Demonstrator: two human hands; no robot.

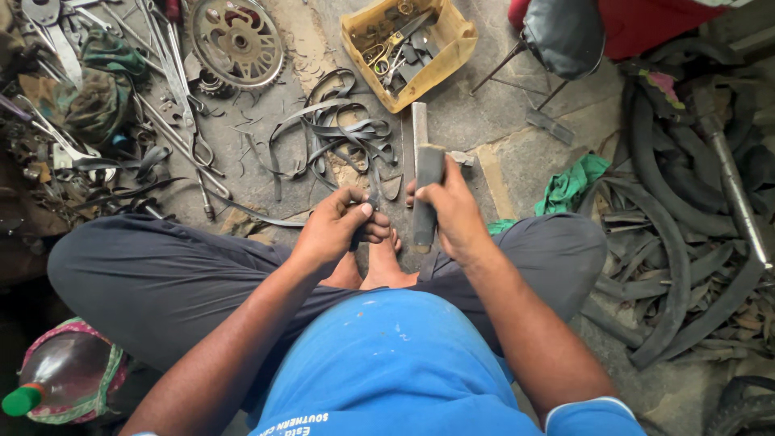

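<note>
Sitting cross-legged on the ground, the person kept both hands low in front of the bare feet, and much of what they held was hard to make out. The left hand (335, 228) was curled tight around a small dark rubber piece (365, 218), most of it buried under the fingers, so its shape could not be told. The right hand (449, 211) was closed around a long flat grey bar (423, 182), gripping it near the middle; the bar stood nearly upright, its pale top end reaching up beyond the knuckles and its lower end showing under the palm, between the hand and the feet. It looked dull, dark and worn, paler toward the top. Whether the rubber piece touched the bar could not be seen. Just beyond the left hand lay a tangle of black rubber strips (331, 129), and farther out beyond the right hand a yellow tray of small tools (452, 50). A green cloth (571, 182) lay to the outer side of the right hand, and old tyre tubes (670, 242) were cut off at the frame edge
</note>
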